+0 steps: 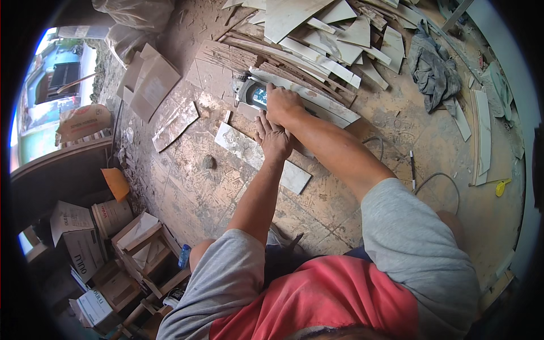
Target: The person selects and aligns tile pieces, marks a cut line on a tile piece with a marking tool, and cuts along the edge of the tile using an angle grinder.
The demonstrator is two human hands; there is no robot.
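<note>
My right hand [283,105] is wrapped round a handheld tile cutter [247,89] with a grey base and a blue marking on its body. The cutter rests on a long pale tile piece [340,116] lying on the floor. Just below the cutter, my left hand [273,139] lies with its fingers spread, close to my right wrist and touching the tile area. Part of the tile under both hands is hidden. Nearer to me, a white marbled tile strip [289,174] lies flat on the dusty floor.
Broken tile pieces [340,42] are heaped at the far side. A grey cloth [433,68] and a cable [450,177] lie to the right. Leftward are leaning tile sheets [152,85], a small stone [209,162], a bucket [111,215], cartons [82,249] and a wooden frame [150,238].
</note>
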